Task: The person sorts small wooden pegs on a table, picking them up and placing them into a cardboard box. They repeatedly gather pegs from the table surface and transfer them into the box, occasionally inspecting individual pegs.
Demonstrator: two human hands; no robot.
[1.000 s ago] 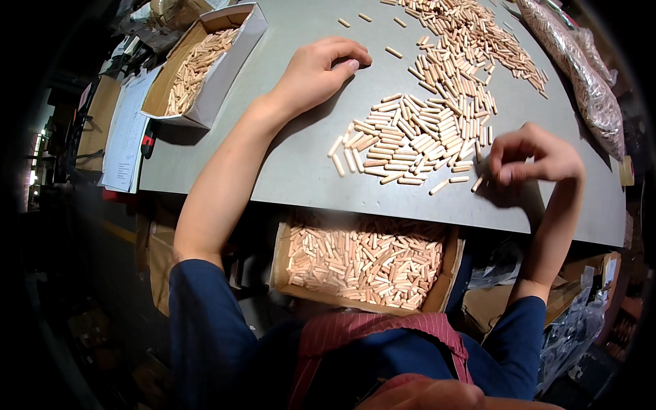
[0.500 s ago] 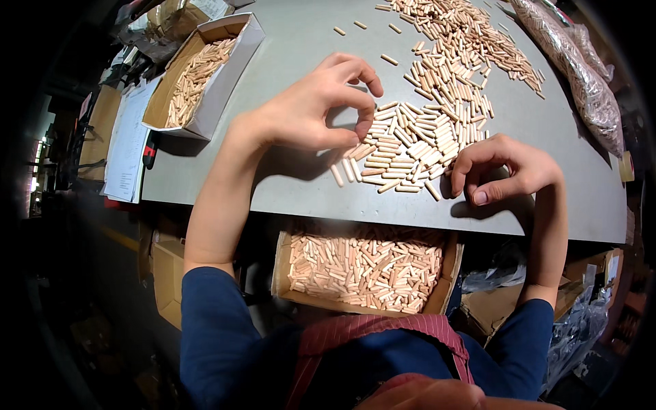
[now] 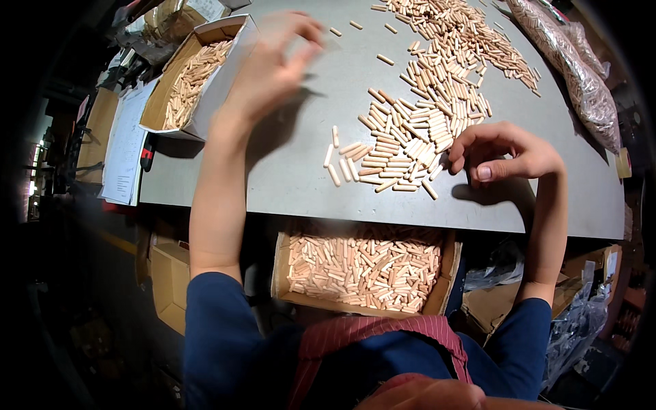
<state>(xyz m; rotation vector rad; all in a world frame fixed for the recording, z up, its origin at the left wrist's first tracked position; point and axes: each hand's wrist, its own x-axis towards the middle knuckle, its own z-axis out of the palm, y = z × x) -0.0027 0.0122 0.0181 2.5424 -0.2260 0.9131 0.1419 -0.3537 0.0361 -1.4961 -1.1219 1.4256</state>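
Short pale wooden dowels (image 3: 396, 147) lie loose on the grey tabletop, in a band that widens into a heap farther back. My left hand (image 3: 277, 61) is smeared by motion above the table, beside a white cardboard box (image 3: 229, 75) holding more dowels. Whether it grips anything cannot be made out. At the right edge of the near dowels hovers or rests my right hand (image 3: 509, 154), its fingers loosely bent and the thumb apart from them. Nothing shows between them. Several dowels (image 3: 338, 160) lie slightly apart at the pile's left side.
Below the table's front edge, a brown cardboard box (image 3: 280, 270) is filled with dowels. A clear plastic bag of dowels (image 3: 577, 82) lies along the right side. Printed papers (image 3: 124, 147) and a red-and-black tool (image 3: 147, 156) are by the left edge. Cartons (image 3: 171, 280) stand lower left.
My left hand has moved from the dowels toward the far left, near the white box. A few dowels now show where it was. My right hand stays almost in place.
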